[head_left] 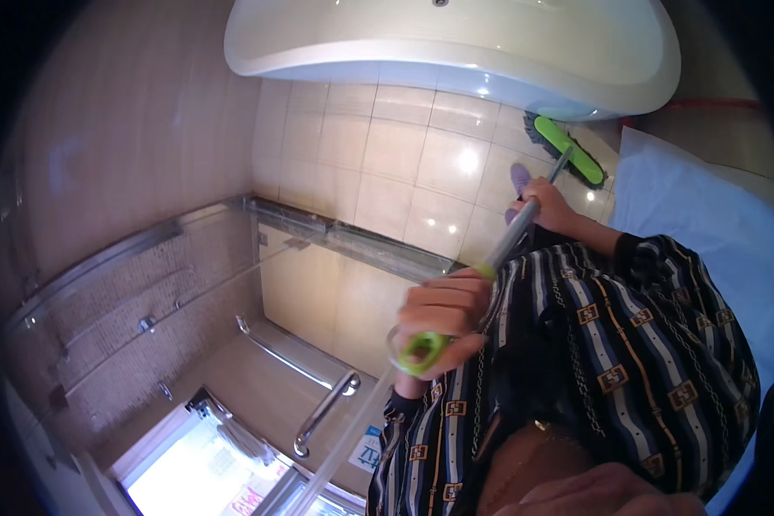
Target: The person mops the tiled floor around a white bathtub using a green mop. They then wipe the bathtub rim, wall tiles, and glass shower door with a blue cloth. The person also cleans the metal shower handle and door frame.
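A mop with a green head [580,163] and dark grey fringe rests on the tiled floor beside the bathtub. Its grey handle [512,239] slants down toward me and ends in a green grip with a hanging loop. My left hand [445,314] is closed round the handle near this green end, slightly blurred. Farther up the shaft, nearer the mop head, my right hand [548,206] also grips the handle. A purple shoe [520,178] shows just beyond the right hand, partly hidden by it.
A white bathtub [370,53] spans the far side. Pale tiles [396,155] cover the floor. On the left stands a glass shower screen with a metal rail [361,243]; grab bars [327,414] and a bright window [206,469] lie beyond. A white sheet [688,202] hangs at right.
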`<state>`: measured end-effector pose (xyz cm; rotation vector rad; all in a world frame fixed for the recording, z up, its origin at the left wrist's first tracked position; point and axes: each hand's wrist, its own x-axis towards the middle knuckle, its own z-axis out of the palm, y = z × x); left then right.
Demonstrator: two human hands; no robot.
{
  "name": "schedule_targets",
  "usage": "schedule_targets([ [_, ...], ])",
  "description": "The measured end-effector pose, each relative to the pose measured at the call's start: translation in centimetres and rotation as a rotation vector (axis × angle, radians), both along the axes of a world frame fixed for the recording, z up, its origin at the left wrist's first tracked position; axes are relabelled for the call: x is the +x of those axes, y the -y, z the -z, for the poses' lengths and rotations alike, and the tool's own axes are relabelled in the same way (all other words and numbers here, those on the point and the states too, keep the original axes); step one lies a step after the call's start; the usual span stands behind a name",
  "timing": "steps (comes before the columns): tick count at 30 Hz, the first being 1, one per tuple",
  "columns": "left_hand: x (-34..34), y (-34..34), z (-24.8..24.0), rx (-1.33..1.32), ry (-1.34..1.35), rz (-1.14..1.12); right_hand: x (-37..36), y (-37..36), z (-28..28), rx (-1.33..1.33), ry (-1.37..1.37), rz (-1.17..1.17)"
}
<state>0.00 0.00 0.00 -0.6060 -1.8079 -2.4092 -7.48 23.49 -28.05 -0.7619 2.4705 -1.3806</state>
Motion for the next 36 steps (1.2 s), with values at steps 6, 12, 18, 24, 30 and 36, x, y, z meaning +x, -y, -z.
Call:
schedule_targets([
  [6,0.7,2.3,-7.8,-0.219,0.074,-0.059,2.0,11.5,-2.3,-0.239,0.072,-0.119],
  [12,-0.5,1.0,-6.5,-0.352,-0.099,0.0,-1.8,13.1,-0.3,-0.24,0.09,-0.298],
  [18,-4.0,1.9,-5.2,-0.288,-0.216,0.432,1.5,9.4,-0.7,-0.293,0.064,0.046],
  [24,-9.9,-0.4,1.7,-0.128,-0.054,0.867,8.6,3.5,2.9,-0.116,-0.031,0.685],
  [30,-9.2,-1.1,4.0,0.158,0.357,0.318,8.6,2.7,3.5,0.007,0.052,1.004],
  [36,-12.1,1.2,5.5,0.159,0.417,0.037,8.8,2.7,4.3,-0.005,0.17,0.799],
])
